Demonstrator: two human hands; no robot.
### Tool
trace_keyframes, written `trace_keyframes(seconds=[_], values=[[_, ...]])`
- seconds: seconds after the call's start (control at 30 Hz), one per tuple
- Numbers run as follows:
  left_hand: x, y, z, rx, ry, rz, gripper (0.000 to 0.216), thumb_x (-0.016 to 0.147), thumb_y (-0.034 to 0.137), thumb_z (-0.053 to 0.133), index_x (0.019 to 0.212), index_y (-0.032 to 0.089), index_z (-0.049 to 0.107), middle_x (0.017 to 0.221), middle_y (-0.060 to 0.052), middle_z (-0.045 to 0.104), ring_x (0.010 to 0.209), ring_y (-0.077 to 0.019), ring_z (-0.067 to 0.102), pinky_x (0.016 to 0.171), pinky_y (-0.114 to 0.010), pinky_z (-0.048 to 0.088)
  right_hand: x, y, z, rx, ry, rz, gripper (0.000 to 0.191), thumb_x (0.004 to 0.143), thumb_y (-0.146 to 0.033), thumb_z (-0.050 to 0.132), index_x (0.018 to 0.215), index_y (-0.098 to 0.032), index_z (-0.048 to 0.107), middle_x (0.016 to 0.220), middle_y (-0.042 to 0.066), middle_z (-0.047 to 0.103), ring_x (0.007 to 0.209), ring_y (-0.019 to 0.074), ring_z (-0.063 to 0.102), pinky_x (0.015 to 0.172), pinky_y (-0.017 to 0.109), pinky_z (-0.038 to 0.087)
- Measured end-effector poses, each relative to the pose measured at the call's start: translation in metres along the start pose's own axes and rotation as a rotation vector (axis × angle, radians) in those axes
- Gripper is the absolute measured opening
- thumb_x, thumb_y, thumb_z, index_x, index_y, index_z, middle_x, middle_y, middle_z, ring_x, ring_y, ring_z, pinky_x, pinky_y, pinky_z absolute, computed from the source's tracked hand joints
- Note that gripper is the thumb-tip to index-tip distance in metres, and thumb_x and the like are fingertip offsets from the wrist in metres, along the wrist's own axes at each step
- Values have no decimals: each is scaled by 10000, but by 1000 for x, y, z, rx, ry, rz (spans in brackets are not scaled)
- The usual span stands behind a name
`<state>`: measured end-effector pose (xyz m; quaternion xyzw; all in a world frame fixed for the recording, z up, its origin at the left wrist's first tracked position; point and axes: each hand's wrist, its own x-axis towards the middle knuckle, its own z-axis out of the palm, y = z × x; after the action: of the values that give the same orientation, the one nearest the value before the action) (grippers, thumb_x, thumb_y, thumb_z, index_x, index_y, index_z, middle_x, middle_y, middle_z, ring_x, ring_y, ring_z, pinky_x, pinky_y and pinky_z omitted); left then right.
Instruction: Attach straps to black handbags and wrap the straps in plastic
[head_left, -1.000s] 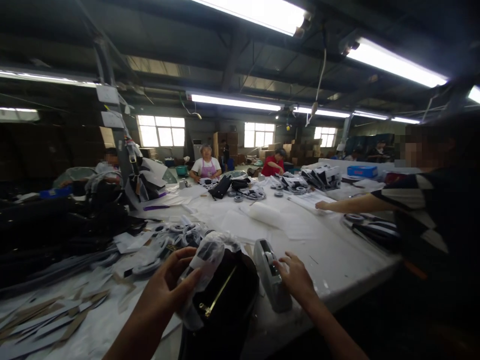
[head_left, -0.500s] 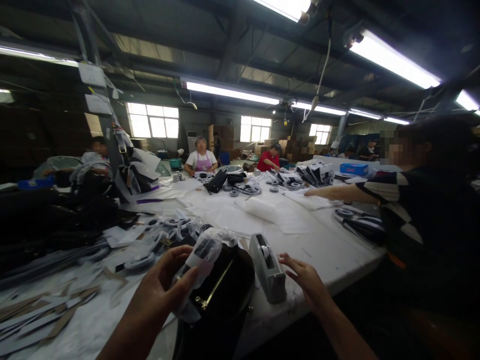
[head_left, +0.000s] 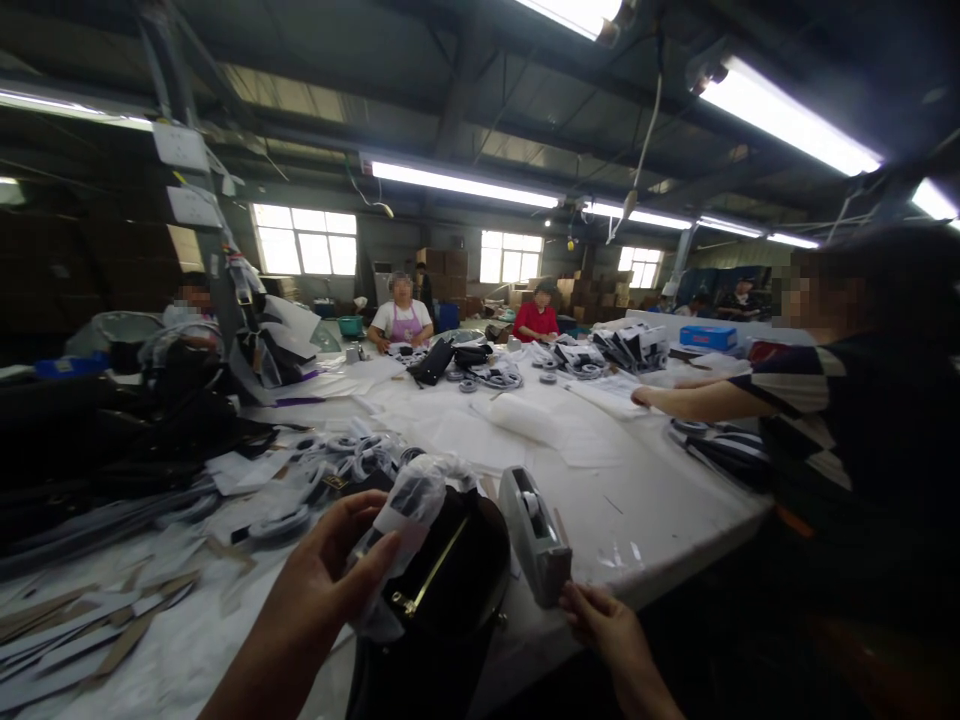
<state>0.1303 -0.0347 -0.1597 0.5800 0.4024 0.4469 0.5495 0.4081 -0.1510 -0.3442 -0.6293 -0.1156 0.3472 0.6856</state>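
Observation:
My left hand (head_left: 339, 565) is closed round a strap wrapped in thin translucent plastic (head_left: 420, 495), with a white band (head_left: 401, 525) about it. The wrapped strap lies against the left side of a black bag (head_left: 442, 580), whose gold zipper (head_left: 427, 570) faces up. Right of the bag stands a grey tape dispenser (head_left: 536, 545) with a pale roll in it. At its near end my right hand (head_left: 589, 612) pinches with thumb and finger, apparently at the tape's end; the tape itself barely shows.
Wrapped straps (head_left: 352, 460) and paper strips (head_left: 82, 630) litter the left, beside dark bags (head_left: 172, 420). White sheets (head_left: 525, 420) lie mid-table. At right, a co-worker's arm (head_left: 697, 400) reaches over the table (head_left: 645, 510), near a blue box (head_left: 707, 338). Other people sit across.
My right hand has moved down and left from beside the dispenser to its near end, its spread fingers now pinched. My left hand keeps its hold. The co-worker's arm has drawn back.

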Motion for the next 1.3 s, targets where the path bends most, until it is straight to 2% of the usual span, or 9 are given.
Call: trace_keyframes(seconds=[0.07,0.17,0.27,0.33,0.5,0.7,0.8,1.07,1.3], values=[[0,0,1,2,-5,31,497,657,458,773,1057,206,619,1040,-56,742,929,-261,711,725,-277,568,-17,-18,17,-45,-105,-92,458,519,-529,885,766,-158,777,683,57,743,547,149,619,567,264,509],[-1,1,5,15,-29,77,440,676,438,755,1027,201,635,986,-50,749,910,-251,709,728,-274,553,-56,-60,52,-116,-394,-316,333,728,-490,782,745,-159,744,653,37,705,569,128,596,593,238,485],[-3,-1,10,25,-43,129,403,692,422,744,1012,202,637,964,-44,748,898,-240,702,718,-265,543,-93,-98,90,-67,-653,-393,304,797,-464,730,751,-164,717,662,35,699,570,123,601,576,223,479],[-5,-2,12,39,-43,165,373,698,400,742,999,207,637,945,-34,749,912,-230,695,754,-261,534,-106,-112,112,-65,-738,-421,302,807,-455,723,751,-159,711,650,32,694,562,115,601,560,208,468],[-7,-3,10,46,-88,172,343,716,370,744,1003,218,636,939,-22,752,918,-222,687,773,-261,521,-102,-116,145,-183,-679,-468,327,799,-455,726,693,-145,723,579,16,674,488,88,557,477,177,409],[-5,-6,4,-3,-131,125,357,708,385,764,994,197,661,942,-39,754,898,-234,698,743,-265,529,-94,-117,147,-329,-648,-413,338,760,-496,736,717,-162,761,618,27,718,481,112,595,455,187,434],[-4,-8,5,-56,-145,110,369,699,401,774,989,197,671,937,-38,756,901,-230,701,740,-253,538,-86,-113,147,-341,-625,-352,373,693,-515,776,653,-147,725,537,12,670,424,108,558,401,187,413],[4,-22,5,-169,-181,7,451,668,444,805,1022,196,672,1006,-60,749,854,-238,716,682,-270,569,-66,-88,162,-178,-791,-229,589,634,-718,683,517,-151,577,399,-48,482,309,43,370,309,171,238],[10,-25,-1,-255,-135,-30,519,631,449,842,1043,184,672,956,-70,754,912,-269,714,702,-281,569,-67,-81,149,-307,-580,-270,584,707,-685,663,495,-149,565,403,-6,547,293,58,414,315,174,244]])
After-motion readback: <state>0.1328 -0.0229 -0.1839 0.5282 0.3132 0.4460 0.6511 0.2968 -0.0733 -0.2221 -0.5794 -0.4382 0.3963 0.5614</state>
